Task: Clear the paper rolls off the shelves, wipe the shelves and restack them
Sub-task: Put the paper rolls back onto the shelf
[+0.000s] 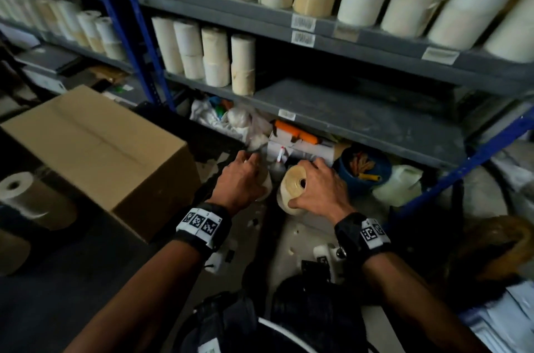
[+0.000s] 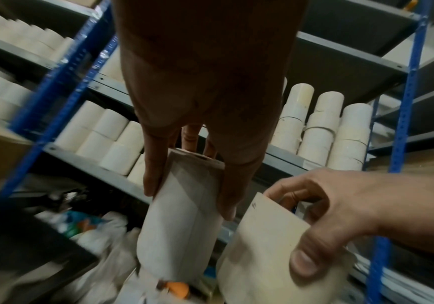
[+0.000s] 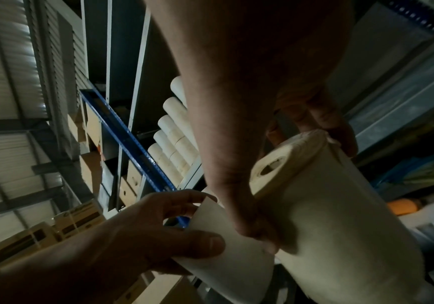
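Left hand [image 1: 241, 179] over its largely hidden paper roll [image 1: 267, 186].

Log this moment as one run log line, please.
left hand: grips paper roll | right hand: grips yellowish paper roll | both held low, in front of partly cleared grey shelf
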